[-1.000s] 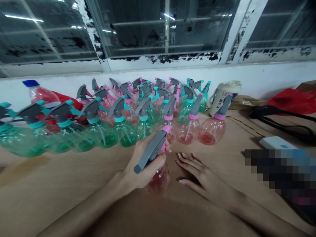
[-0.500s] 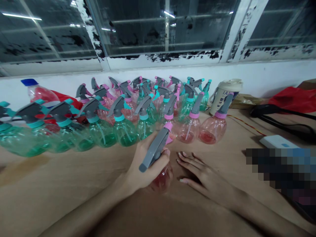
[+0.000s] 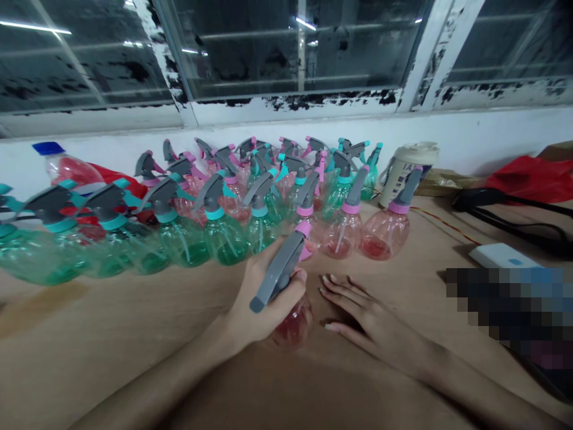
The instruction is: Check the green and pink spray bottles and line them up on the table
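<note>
My left hand (image 3: pixel 264 298) is wrapped round the neck of a pink spray bottle (image 3: pixel 293 325) with a grey head and a pink nozzle. The bottle stands on the wooden table (image 3: pixel 179 334), its nozzle pointing away from me and its collar hidden by my fingers. To the right of it, my right hand (image 3: pixel 367 313) lies on the table with its fingers spread, holding nothing. Just beyond stand a row of green spray bottles (image 3: pixel 226 242) with turquoise collars and several pink spray bottles (image 3: pixel 385 236) with pink collars.
More spray bottles crowd behind the front row, near the wall. A clear bottle with a blue cap (image 3: pixel 71 170) stands at the back left. At the right are a paper cup (image 3: pixel 405 173), a red bag (image 3: pixel 528 179), a black strap (image 3: pixel 483 203) and a white box (image 3: pixel 504 257).
The view has shifted very slightly. Both hands and the held spray bottle keep their places on the table.
</note>
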Demonstrator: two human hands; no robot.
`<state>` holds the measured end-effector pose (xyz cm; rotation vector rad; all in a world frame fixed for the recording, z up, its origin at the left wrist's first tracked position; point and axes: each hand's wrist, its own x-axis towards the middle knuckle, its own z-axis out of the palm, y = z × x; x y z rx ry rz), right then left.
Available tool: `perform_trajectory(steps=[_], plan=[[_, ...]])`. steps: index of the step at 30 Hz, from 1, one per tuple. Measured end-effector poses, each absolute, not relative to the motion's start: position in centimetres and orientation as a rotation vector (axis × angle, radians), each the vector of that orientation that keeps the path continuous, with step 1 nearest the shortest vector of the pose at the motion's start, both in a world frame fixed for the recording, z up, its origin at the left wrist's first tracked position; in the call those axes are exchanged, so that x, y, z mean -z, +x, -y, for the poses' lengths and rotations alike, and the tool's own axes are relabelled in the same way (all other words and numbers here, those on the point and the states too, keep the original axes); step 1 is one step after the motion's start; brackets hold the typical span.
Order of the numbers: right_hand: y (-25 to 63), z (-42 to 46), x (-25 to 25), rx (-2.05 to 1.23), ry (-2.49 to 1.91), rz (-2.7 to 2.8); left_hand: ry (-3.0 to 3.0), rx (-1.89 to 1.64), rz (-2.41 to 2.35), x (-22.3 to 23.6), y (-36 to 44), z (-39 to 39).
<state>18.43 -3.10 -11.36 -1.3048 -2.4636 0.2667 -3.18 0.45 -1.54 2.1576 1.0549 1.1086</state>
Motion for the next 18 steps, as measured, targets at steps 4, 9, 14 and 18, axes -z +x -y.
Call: perform_trajectory(steps=[4,9,14,18], plan=[[18.50,3.11,11.54,-0.266,-1.301,2.455,2.138,-1.126,-1.021,1.36,-3.04,-0.43],[18.51,3.09,11.70,-0.259,-1.315,2.442,2.082,-1.138,-0.977,1.17,-2.93,-0.43],[18.50,3.06,11.76,-0.257,-1.311,2.455,2.110,-1.150,-0.966,0.99,-3.00,-0.51],[18.50,3.10,11.64,-0.252,-1.325,2.474,2.157,-1.166,-1.026,0.70,-3.04,-0.44]])
